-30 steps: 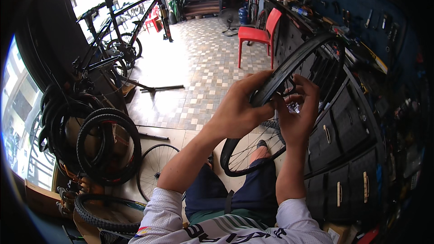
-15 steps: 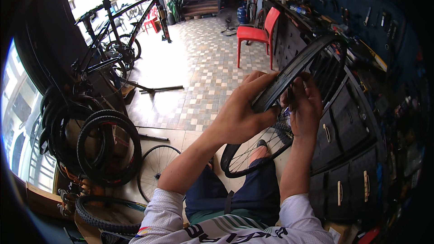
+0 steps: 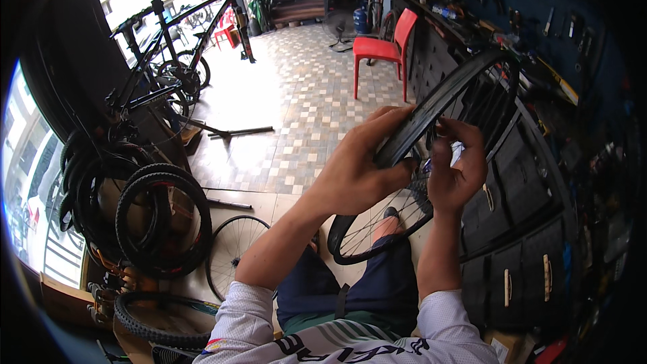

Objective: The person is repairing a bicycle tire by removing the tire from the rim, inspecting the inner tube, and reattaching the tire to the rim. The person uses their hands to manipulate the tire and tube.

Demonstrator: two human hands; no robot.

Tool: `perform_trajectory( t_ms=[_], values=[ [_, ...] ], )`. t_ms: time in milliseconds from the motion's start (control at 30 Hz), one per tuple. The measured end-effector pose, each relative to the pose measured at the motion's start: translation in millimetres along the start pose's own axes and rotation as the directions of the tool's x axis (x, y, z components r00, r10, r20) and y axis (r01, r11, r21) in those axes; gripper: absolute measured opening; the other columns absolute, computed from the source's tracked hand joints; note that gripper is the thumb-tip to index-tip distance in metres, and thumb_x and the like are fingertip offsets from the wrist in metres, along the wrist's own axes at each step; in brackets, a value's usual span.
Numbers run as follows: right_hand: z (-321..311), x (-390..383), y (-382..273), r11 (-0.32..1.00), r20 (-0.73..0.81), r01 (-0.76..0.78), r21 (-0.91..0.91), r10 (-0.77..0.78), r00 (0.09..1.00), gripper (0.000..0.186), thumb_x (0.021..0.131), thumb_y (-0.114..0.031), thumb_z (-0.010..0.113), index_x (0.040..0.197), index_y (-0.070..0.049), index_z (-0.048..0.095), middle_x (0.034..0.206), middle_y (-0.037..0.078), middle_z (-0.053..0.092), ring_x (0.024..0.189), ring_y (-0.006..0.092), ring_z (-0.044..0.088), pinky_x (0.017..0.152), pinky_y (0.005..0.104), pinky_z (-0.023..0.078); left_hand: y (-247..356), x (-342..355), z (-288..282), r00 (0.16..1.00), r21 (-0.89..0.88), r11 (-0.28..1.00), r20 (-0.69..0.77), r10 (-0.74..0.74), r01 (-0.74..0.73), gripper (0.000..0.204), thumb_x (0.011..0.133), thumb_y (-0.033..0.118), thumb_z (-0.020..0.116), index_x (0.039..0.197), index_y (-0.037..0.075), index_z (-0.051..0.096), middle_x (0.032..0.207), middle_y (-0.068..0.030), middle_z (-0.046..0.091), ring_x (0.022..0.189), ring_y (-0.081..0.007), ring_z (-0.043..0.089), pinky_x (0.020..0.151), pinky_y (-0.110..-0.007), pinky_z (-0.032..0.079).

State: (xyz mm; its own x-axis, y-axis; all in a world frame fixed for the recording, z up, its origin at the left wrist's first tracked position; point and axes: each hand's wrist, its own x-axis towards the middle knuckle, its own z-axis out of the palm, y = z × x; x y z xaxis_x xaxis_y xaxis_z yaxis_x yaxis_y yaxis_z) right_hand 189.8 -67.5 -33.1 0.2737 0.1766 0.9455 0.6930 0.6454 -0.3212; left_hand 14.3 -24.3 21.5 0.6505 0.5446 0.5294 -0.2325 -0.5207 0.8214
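Note:
A bicycle wheel (image 3: 455, 86) with a black rim and thin spokes is held up tilted in front of me, its lower part above my thigh. My left hand (image 3: 364, 162) is closed round the near side of the rim, thumb below and fingers over the top. On the inner side of the rim, close to the spokes, is my right hand (image 3: 458, 168). Its thumb and fingers are bent together in a pinch by the rim. Whatever they hold is too small and dark to make out. My left palm hides part of the rim.
Several tyres (image 3: 162, 219) hang and lie at the left, beside another spoked wheel (image 3: 236, 249) on the floor. A bicycle frame (image 3: 182, 20) hangs on a stand further off. A red chair (image 3: 381, 49) stands ahead. Black drawers (image 3: 519, 195) and a tool-covered bench line the right.
My right hand has turned and shifted slightly to the right and down, its thumb now more upright and its palm more visible. My left hand and the wheel have barely moved.

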Motion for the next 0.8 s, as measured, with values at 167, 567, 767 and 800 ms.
perform_trajectory(
  t_ms=[167, 567, 767, 800],
  values=[
    [6.4, 2.4, -8.3, 0.923, 0.073, 0.244, -0.297, -0.233, 0.970, 0.028, 0.089, -0.012, 0.077, 0.112, -0.001, 0.066, 0.105, 0.012, 0.067, 0.088, 0.0242, 0.066, 0.077, 0.0341, 0.052, -11.3, 1.8, -3.7, 0.995, 0.052, 0.993, -0.006, 0.102, -0.102, 0.064, 0.077, 0.006, 0.065, 0.137, -0.009, 0.050, 0.116, -0.0179, 0.059, 0.100, -0.0229, 0.062, 0.087, -0.032, 0.049],
    [6.5, 3.8, -2.9, 0.970, 0.049, 0.161, -0.182, -0.155, 0.987, 0.041, 0.087, -0.021, 0.080, 0.121, -0.005, 0.062, 0.107, 0.008, 0.064, 0.101, 0.0249, 0.062, 0.085, 0.0384, 0.048, -5.5, -2.0, -5.1, 0.996, -0.129, 0.988, -0.017, -0.086, 0.083, 0.061, 0.079, 0.002, 0.067, 0.137, -0.008, 0.051, 0.112, -0.0147, 0.064, 0.098, -0.0160, 0.060, 0.084, -0.032, 0.051],
    [9.8, -4.8, 1.3, 0.958, 0.081, -0.211, 0.193, 0.198, 0.977, 0.032, 0.093, -0.019, 0.074, 0.119, -0.003, 0.064, 0.104, 0.009, 0.068, 0.090, 0.0182, 0.064, 0.083, 0.0338, 0.051, -7.2, 2.1, -6.6, 0.999, 0.060, 0.998, -0.039, -0.004, 0.007, 0.060, 0.077, 0.005, 0.067, 0.134, -0.008, 0.054, 0.109, -0.0173, 0.061, 0.105, -0.0245, 0.059, 0.091, -0.033, 0.047],
    [10.7, -6.1, 1.8, 0.862, 0.118, -0.357, 0.361, 0.338, 0.934, 0.030, 0.096, -0.020, 0.072, 0.119, -0.003, 0.063, 0.103, 0.010, 0.069, 0.086, 0.0156, 0.065, 0.081, 0.0319, 0.052, -5.7, 1.0, -4.6, 0.999, 0.041, 0.999, -0.040, -0.012, 0.014, 0.060, 0.076, 0.006, 0.067, 0.133, -0.007, 0.054, 0.109, -0.0175, 0.060, 0.105, -0.0261, 0.059, 0.092, -0.034, 0.046]
  ],
)
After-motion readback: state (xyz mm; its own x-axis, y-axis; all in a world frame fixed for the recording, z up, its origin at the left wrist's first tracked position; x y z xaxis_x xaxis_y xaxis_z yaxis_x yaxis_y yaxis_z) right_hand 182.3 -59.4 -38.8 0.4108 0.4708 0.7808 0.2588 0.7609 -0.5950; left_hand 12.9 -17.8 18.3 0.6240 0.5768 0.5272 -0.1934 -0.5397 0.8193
